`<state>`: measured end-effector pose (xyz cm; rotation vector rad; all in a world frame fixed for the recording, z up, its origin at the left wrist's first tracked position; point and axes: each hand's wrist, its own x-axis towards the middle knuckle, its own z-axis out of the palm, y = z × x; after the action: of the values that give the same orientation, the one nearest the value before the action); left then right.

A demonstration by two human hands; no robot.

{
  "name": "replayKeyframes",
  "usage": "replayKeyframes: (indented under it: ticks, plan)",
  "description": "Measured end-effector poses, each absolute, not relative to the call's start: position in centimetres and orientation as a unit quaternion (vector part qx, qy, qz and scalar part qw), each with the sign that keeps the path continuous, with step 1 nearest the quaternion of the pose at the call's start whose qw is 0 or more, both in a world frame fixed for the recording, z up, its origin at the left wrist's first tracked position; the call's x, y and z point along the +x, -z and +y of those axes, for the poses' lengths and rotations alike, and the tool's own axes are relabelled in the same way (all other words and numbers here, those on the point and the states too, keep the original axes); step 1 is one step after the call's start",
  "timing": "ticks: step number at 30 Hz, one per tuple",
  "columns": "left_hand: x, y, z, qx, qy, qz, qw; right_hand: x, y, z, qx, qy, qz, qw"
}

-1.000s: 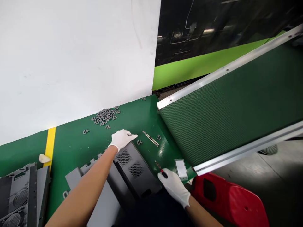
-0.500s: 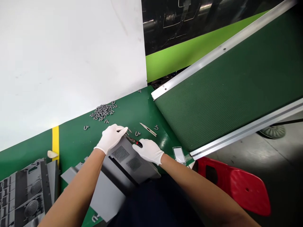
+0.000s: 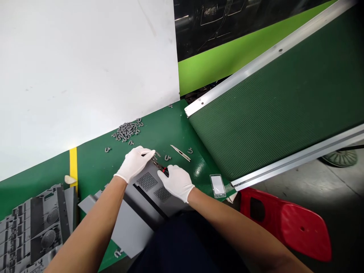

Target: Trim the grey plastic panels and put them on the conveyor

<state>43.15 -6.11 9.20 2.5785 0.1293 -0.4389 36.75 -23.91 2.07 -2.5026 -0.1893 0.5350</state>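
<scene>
A grey plastic panel [image 3: 155, 182] with two vent grilles lies tilted before me, its near end hidden by my body. My left hand [image 3: 135, 163], white-gloved, is closed at the panel's far corner, thumb and fingers pinching the edge. My right hand [image 3: 176, 183], gloved too, grips nippers [image 3: 163, 169] with red and black handles. Their jaws sit at the panel's far edge, close to my left fingertips, beside a small grey bit [image 3: 157, 154]. Whether the jaws are closed is too small to tell. A loose U-shaped grey piece [image 3: 167, 157] lies just beyond.
Several U-shaped grey pieces [image 3: 127, 131] are heaped by the white wall. A utility knife [image 3: 181, 153] and a small clear-framed rectangle [image 3: 217, 185] lie rightward. More grey panels [image 3: 36, 227] sit at left. A conveyor [image 3: 270, 102] and a red chair [image 3: 304, 231] stand right.
The view has shifted slightly, so the bench items appear a little further right and mostly higher. Both hands stay at the panel's far edge with the nippers between them.
</scene>
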Motion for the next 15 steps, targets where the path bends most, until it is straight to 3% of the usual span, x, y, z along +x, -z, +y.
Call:
replayKeyframes:
  ticks: [15]
  plan:
    - [42.92,-9.40,-6.07,0.950,0.165,0.058,0.260,37.42,-2.25,-23.60,-0.921,-0.223,-0.073,0.312]
